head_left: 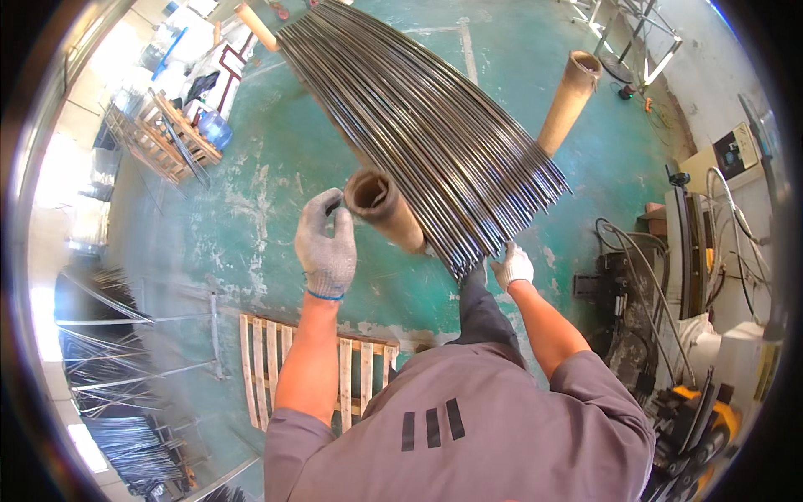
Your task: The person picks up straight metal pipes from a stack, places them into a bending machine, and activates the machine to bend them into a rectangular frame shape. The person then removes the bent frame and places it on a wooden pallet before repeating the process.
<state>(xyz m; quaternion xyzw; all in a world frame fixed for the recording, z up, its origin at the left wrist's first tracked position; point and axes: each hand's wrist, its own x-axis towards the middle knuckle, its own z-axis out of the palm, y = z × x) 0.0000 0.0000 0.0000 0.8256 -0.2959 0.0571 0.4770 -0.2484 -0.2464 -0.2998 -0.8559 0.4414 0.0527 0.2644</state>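
Note:
A wide bundle of long, thin dark metal rods (418,125) lies ahead of me, their ends fanned toward my legs. My left hand (324,247), in a grey-white knit glove, is raised to the left of the bundle. Its thumb and fingers are curved but apart, with nothing between them, close to the rim of a brown cardboard tube (397,222) standing beside the rods. My right hand (514,268), in a whitish glove, reaches to the near rod ends. Its fingertips are at the rods, thumb apart; whether they touch cannot be made out.
A second cardboard tube (569,105) stands at the bundle's right, another tube (258,28) at its far left. Wooden pallet slats (272,356) lie near my left forearm. Machinery with cables (652,276) lines the right side. More rods (134,452) are stacked at lower left.

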